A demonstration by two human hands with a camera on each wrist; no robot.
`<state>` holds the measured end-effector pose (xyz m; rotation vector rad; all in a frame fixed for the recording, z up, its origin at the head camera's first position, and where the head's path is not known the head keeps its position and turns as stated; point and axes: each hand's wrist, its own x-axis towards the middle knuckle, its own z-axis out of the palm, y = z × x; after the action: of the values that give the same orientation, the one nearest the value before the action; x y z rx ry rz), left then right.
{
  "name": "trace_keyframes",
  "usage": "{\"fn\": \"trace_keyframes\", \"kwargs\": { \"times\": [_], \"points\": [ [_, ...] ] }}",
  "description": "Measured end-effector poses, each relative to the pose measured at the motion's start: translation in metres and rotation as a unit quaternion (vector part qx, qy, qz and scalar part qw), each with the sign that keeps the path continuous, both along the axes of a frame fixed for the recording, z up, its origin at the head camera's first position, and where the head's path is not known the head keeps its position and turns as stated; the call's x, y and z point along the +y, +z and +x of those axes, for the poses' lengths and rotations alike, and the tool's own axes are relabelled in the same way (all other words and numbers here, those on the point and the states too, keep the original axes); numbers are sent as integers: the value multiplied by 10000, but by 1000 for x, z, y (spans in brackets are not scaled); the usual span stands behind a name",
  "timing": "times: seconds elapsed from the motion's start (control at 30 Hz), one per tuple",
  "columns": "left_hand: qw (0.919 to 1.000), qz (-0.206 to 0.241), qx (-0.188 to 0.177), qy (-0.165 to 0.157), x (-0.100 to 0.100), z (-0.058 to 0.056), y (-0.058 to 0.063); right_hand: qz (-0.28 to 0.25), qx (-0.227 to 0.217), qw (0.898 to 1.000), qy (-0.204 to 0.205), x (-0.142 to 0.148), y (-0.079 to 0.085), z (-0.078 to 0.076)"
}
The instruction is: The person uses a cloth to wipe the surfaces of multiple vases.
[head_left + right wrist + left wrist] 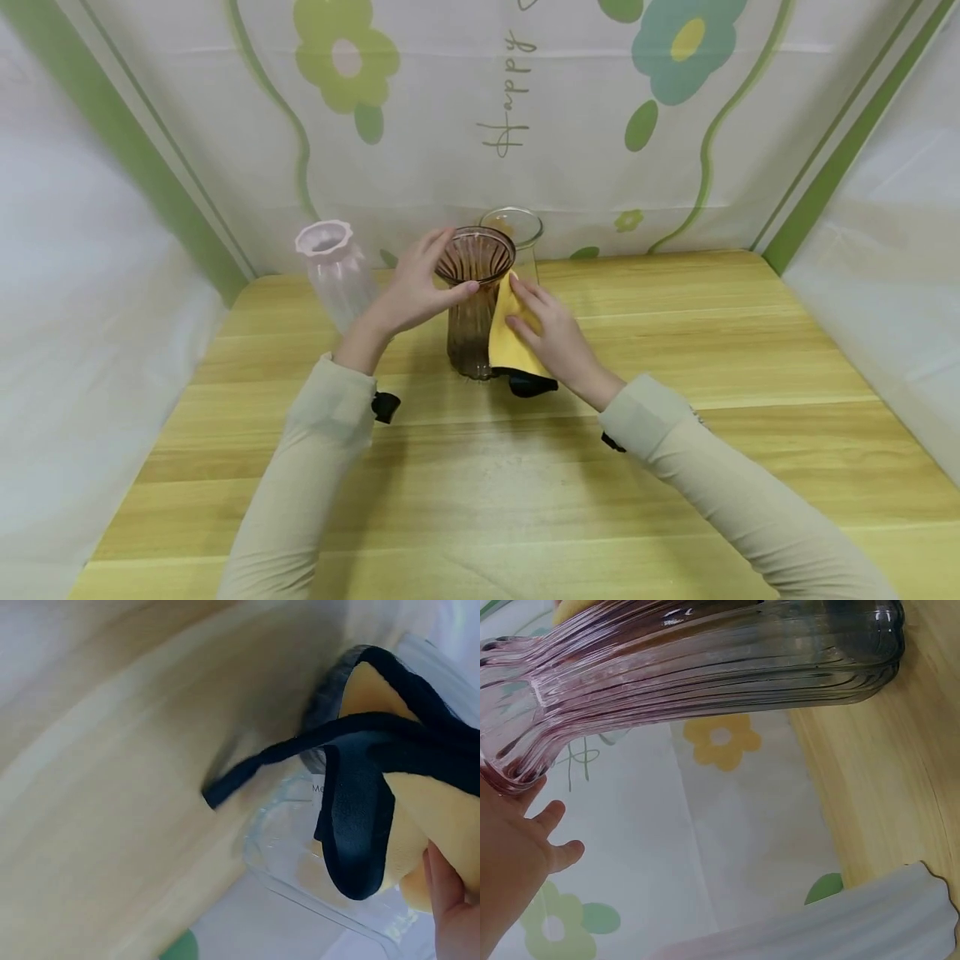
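A ribbed, brownish-purple glass vase [467,329] with a flared rim stands upright on the wooden table. My left hand [416,287] holds it at the rim, thumb across the front and fingers along the left side. In the left wrist view, the fingertips lie right at the flared rim of the vase [705,671]. A yellow cloth [510,333] with black edging is in my right hand [558,337], which holds it against the vase's right side. The right wrist view shows the cloth [420,817] folded, with a black strip hanging loose.
To the left stands a pale pink vase [337,283] with a scalloped rim. A clear glass vase [529,265] is behind the brownish one, partly hidden by it and the cloth. Behind the wooden table [712,350] rises a white flower-printed sheet [442,167].
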<state>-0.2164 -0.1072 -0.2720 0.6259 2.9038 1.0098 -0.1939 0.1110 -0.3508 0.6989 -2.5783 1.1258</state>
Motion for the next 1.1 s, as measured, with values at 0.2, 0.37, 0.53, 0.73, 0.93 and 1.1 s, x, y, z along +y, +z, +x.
{"fn": "trace_keyframes", "kwargs": {
  "times": [0.2,0.37,0.53,0.73,0.93,1.1],
  "points": [
    [9998,121,135,98,2,1,-2,549,-229,9982,-4,7,-19,-1],
    [9991,184,129,355,6,2,-3,1055,-364,9938,-16,14,-35,-2],
    [9984,133,293,473,7,2,-4,951,-340,9949,-27,14,-37,-2],
    [9984,-47,389,410,3,3,-2,219,50,9997,-27,4,-18,-1],
    [9995,-84,173,234,0,2,0,-460,395,9981,-93,-2,1,0],
    [9999,7,-20,123,0,1,1,-459,280,9985,-104,-4,6,-1]
  ]
}}
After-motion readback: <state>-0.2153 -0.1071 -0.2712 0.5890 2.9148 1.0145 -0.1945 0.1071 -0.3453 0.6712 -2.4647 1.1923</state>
